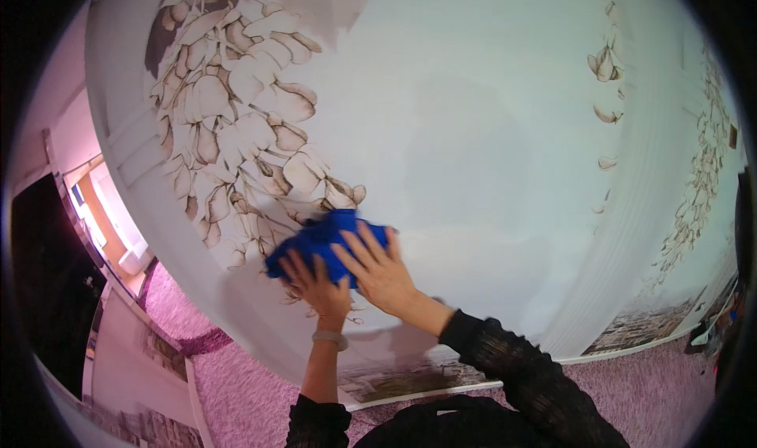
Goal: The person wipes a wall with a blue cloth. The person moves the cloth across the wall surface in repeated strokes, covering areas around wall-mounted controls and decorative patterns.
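Observation:
A blue cloth (pixel 322 244) lies flat against a wall covering (pixel 467 170) printed with brown-outlined hanging blossoms (pixel 227 117). My left hand (pixel 319 288) presses the cloth's lower left part, fingers spread, with a pale bangle at the wrist. Against the cloth's right part rests my right hand (pixel 378 268), its fingers also spread and pointing up and left. Both palms face the wall. The cloth covers the lower right part of the blossom print.
A white baseboard (pixel 426 392) runs along the wall's foot above pinkish carpet (pixel 644 383). To the left are a dark panel (pixel 50 288) and a doorway (pixel 109 211) into a bright room. Dark items and a white-headed tool (pixel 701 337) stand at the far right.

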`<state>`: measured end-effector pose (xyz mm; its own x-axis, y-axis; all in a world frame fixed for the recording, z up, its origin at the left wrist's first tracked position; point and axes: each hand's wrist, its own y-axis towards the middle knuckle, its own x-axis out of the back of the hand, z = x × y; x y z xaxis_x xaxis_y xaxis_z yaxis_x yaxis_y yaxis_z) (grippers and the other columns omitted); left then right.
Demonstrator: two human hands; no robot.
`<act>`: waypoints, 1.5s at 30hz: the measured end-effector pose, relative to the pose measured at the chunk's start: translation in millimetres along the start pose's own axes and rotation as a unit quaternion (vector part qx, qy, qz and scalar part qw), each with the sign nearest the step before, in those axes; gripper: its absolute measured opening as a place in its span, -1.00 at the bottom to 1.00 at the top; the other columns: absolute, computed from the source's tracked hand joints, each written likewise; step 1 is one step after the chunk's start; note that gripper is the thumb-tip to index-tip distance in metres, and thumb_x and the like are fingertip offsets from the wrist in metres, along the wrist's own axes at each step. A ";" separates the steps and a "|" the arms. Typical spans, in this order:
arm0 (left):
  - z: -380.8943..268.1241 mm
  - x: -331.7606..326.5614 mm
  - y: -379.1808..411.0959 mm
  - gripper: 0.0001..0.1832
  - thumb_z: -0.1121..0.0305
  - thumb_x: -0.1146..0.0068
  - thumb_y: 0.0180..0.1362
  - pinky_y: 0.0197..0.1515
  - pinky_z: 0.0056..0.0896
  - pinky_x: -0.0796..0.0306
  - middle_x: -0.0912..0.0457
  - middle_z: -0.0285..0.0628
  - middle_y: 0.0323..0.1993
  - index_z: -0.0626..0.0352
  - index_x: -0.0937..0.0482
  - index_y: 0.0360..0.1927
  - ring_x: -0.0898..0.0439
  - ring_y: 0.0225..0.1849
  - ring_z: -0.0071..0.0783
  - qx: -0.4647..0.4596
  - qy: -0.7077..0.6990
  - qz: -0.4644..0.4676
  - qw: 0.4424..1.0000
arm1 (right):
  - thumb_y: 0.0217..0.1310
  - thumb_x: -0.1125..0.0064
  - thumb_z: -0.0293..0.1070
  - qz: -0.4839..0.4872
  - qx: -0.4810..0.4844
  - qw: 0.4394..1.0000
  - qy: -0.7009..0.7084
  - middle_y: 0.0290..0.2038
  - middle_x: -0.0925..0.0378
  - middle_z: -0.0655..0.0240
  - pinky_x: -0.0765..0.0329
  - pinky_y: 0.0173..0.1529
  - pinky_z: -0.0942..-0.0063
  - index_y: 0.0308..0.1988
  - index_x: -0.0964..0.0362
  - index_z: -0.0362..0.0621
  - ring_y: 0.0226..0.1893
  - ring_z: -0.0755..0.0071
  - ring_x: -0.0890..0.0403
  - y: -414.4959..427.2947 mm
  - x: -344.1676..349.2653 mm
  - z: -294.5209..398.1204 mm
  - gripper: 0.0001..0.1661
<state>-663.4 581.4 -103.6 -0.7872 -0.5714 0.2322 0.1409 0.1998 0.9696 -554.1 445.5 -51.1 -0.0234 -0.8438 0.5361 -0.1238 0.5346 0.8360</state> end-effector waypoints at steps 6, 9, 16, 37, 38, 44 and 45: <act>-0.2 19.0 143.6 -0.25 -0.03 0.04 0.24 0.41 0.42 0.37 0.15 0.13 0.55 -0.03 -0.19 0.48 0.24 0.55 0.25 0.051 -0.029 -0.149 0.987 | 0.09 -0.18 -0.26 -0.121 0.060 0.991 0.014 0.45 -0.08 0.16 0.17 0.43 -0.32 0.31 -0.30 -0.02 0.50 0.02 0.06 139.8 46.7 -1.2 -0.25; -41.0 22.2 208.6 -0.16 -0.07 -0.13 0.12 0.41 0.43 0.40 0.17 0.07 0.56 -0.16 -0.19 0.49 0.26 0.56 0.19 -0.023 -0.003 -0.112 0.993 | 0.05 -0.14 -0.37 -0.182 -0.033 0.982 -0.046 0.46 -0.05 0.14 0.19 0.43 -0.31 0.33 -0.27 0.02 0.49 -0.03 0.04 154.4 84.9 -36.3 -0.22; -174.7 -2.6 114.1 -0.31 0.01 -0.19 0.02 0.39 0.54 0.37 -0.07 0.01 0.51 -0.06 -0.47 0.29 0.11 0.54 0.15 -0.244 -0.134 0.088 0.956 | 0.14 -0.02 -0.34 -0.182 -0.223 0.951 -0.115 0.48 0.07 -0.07 0.20 0.42 -0.30 0.42 -0.12 -0.12 0.48 -0.23 0.08 -42.5 87.6 -96.4 -0.18; -331.8 -30.5 42.9 -0.27 -0.07 -0.16 0.10 0.27 0.63 0.27 0.07 0.12 0.53 -0.26 -0.34 0.40 0.14 0.52 0.23 -0.261 -0.135 0.147 0.945 | 0.12 -0.06 -0.31 -0.130 -0.314 0.929 -0.148 0.50 0.16 -0.07 0.17 0.41 -0.32 0.46 -0.07 0.06 0.47 -0.35 0.13 -174.1 169.2 -173.8 -0.11; -342.3 -39.5 22.6 -0.28 -0.07 -0.15 0.11 0.26 0.65 0.28 0.05 0.10 0.53 -0.27 -0.35 0.39 0.12 0.52 0.23 -0.270 -0.146 0.141 0.941 | 0.14 -0.04 -0.30 -0.118 -0.331 0.924 -0.151 0.50 0.17 -0.10 0.19 0.41 -0.30 0.46 -0.06 0.01 0.47 -0.37 0.15 -190.2 169.9 -175.1 -0.13; -416.1 -33.7 104.1 -0.29 -0.02 -0.14 0.12 0.32 0.58 0.34 0.04 0.04 0.53 -0.31 -0.34 0.41 0.13 0.54 0.13 -0.250 -0.160 0.070 0.952 | 0.18 0.02 -0.34 -0.193 -0.286 0.927 -0.146 0.48 0.19 -0.20 0.06 0.41 -0.23 0.44 -0.07 -0.08 0.44 -0.45 0.09 -149.2 245.7 -229.1 -0.18; -426.3 -28.7 131.8 -0.29 0.00 -0.13 0.13 0.33 0.56 0.32 0.04 0.03 0.54 -0.32 -0.33 0.41 0.14 0.55 0.11 -0.236 -0.163 0.049 0.957 | 0.16 0.00 -0.38 -0.244 -0.233 0.933 -0.129 0.47 0.17 -0.21 -0.04 0.40 -0.18 0.43 -0.11 -0.04 0.40 -0.48 0.01 -128.6 261.5 -243.5 -0.19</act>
<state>-366.2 284.8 50.3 -0.8909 -0.2740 0.3621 0.4187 -0.1869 0.8887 -302.8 167.5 10.0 -0.3223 -0.9430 0.0832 0.2604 -0.0039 0.9655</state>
